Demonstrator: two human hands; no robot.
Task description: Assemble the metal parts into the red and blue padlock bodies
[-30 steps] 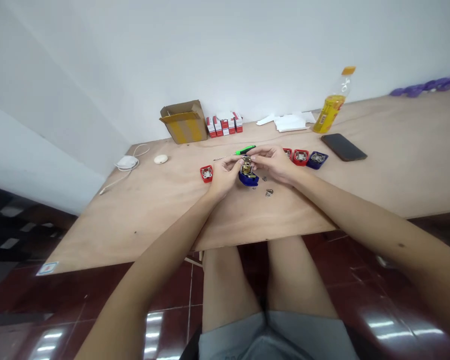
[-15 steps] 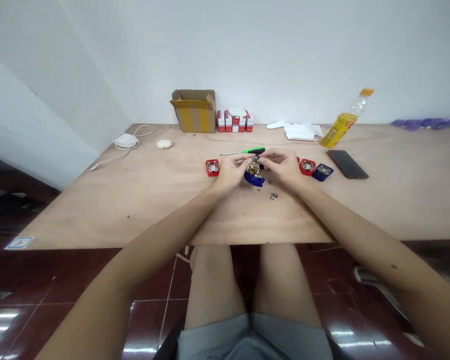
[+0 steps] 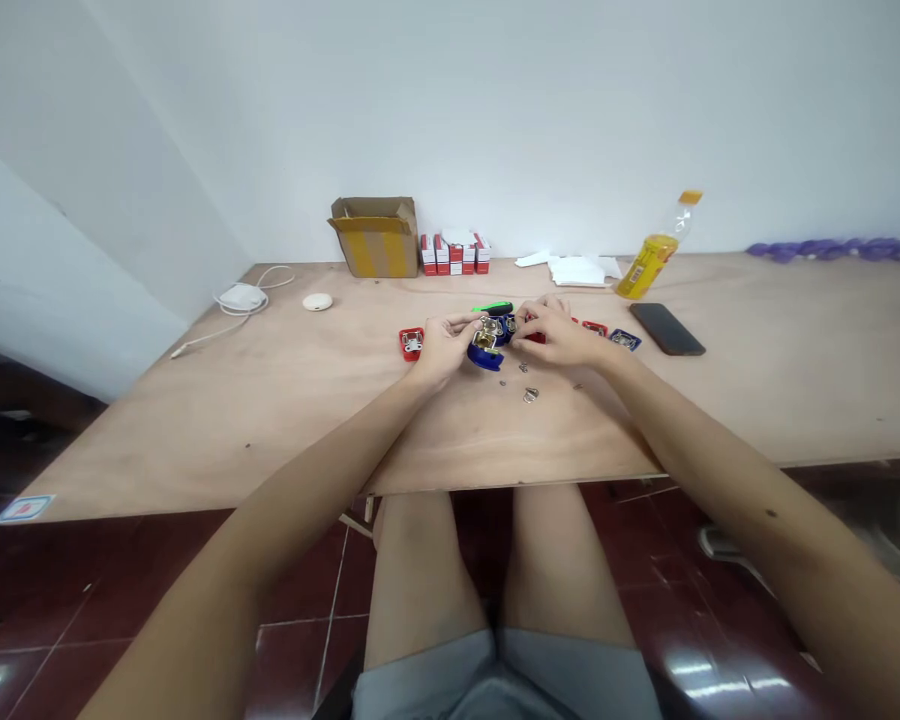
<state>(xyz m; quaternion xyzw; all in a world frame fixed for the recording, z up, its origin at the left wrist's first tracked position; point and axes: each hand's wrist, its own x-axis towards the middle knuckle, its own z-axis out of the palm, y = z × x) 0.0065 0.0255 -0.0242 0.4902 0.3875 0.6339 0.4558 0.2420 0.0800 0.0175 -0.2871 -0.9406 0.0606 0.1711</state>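
Observation:
Both my hands meet over the middle of the plywood table [image 3: 285,400]. My left hand [image 3: 439,347] pinches a small blue-cased part with brass and metal insides [image 3: 486,347], held just above the table. My right hand [image 3: 557,335] has its fingers closed on the same part from the right side. A green-handled screwdriver [image 3: 493,307] lies just behind my hands. A red-cased part [image 3: 412,343] sits left of my left hand. Small loose metal pieces [image 3: 529,395] lie on the table in front of my right hand.
A red part [image 3: 594,328] and a blue part [image 3: 625,340] lie right of my right hand, then a black phone [image 3: 667,328]. At the back stand a yellow drink bottle [image 3: 655,251], white papers [image 3: 579,268], small red boxes [image 3: 454,252], a cardboard box [image 3: 374,236]. A white charger [image 3: 241,297] lies far left.
The camera view has shifted slightly. My hands stay together on the blue part, which now sits a little lower and nearer the table.

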